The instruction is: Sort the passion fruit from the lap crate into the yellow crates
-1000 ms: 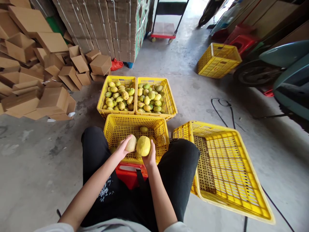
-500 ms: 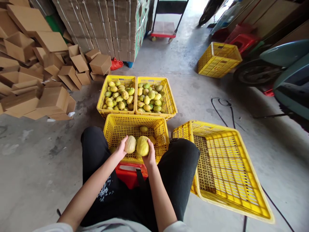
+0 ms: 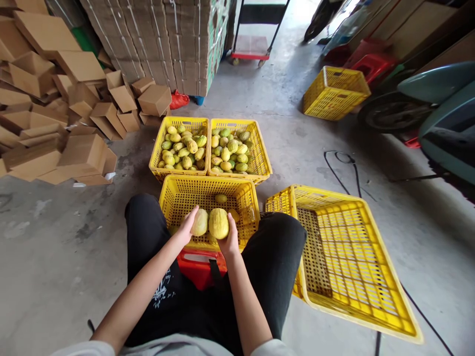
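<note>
Left grip (image 3: 186, 229) is curved around the outer side of a pale yellow fruit (image 3: 200, 222), thumb along the upper edge. Right grip (image 3: 230, 239) holds a ridged yellow fruit (image 3: 219, 224) from its outer side and from below, with the thumb raised along its flank. Both held fruits are located between the two grips, side by side; whether their skins touch cannot be determined.

Directly below both grips is the near crate (image 3: 193, 190), yellow and perforated. Inside it, a small fruit (image 3: 220, 198) lies forward of the right grip, and another yellow fruit (image 3: 234, 214) is partly visible just beside that grip's thumb.

Ahead of the grips, beyond the near crate, two further yellow crates stand side by side: the left crate (image 3: 156, 173) and the right crate (image 3: 262, 153). Each contains many green and yellow fruits. To the right of the right grip, past the right knee (image 3: 285, 232), is a large yellow crate (image 3: 345, 247) with a lattice wall. Cardboard boxes (image 3: 85, 153) are heaped on the floor (image 3: 48, 257), well forward and left of the left grip.
</note>
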Demonstrator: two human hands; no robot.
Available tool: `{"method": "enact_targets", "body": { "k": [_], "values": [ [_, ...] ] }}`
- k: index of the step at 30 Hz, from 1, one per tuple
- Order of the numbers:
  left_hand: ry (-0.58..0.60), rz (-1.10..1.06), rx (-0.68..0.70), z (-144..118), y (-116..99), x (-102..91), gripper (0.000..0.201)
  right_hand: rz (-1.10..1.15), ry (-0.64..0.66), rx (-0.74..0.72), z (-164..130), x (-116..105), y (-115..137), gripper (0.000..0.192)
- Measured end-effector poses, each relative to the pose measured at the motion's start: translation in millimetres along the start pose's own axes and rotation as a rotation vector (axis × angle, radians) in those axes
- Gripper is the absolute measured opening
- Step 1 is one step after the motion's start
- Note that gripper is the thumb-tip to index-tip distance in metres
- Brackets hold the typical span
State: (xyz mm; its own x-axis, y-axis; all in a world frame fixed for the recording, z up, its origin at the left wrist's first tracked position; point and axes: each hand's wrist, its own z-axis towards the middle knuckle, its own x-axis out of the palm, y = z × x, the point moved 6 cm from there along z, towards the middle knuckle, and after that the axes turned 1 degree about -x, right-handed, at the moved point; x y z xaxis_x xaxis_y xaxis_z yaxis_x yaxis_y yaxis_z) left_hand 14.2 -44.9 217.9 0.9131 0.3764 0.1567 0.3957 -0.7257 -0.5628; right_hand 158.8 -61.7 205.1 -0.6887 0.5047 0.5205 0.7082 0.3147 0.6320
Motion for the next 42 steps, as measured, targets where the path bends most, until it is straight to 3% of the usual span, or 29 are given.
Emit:
{"method": "enact_targets", "body": {
  "k": [4, 7, 13, 20, 27, 33, 42],
  "values": [
    [0.08, 0.06, 0.044, -9.1, -4.8, 6.8, 0.039, 0.082, -0.032, 0.1, -2.9, 1.9, -0.6, 0.04],
    [0.126, 0.077, 0.016, -9.5, -4.9, 9.7, 0.031, 0.086, -0.031, 0.118, -3.6, 3.1, 1.1, 0.04],
    [0.007, 0.055, -0.059, 2.7, 1.8, 2.3, 0.038, 0.092, -0.001, 0.122, -1.1, 4.0, -1.5, 0.051],
    [-0.075, 0.05, -0.02, 12.5, 3.3, -6.3, 0.036, 0.055, -0.075, 0.099, 1.0, -1.4, -6.5, 0.046],
    [-0.107, 0.046, -0.038, 8.9, 3.9, -8.6, 0.031, -0.092, -0.032, 0.007, -1.1, -3.4, -0.7, 0.04],
    [0.034, 0.071, -0.007, -0.7, -0.5, 3.0, 0.034, -0.093, -0.111, -0.006, 3.9, -10.1, -2.9, 0.044],
    [0.013, 0.035, 0.021, 5.4, -3.3, 0.3, 0.029, -0.092, -0.063, -0.028, 0.4, -6.5, -1.5, 0.046]
  ]
}}
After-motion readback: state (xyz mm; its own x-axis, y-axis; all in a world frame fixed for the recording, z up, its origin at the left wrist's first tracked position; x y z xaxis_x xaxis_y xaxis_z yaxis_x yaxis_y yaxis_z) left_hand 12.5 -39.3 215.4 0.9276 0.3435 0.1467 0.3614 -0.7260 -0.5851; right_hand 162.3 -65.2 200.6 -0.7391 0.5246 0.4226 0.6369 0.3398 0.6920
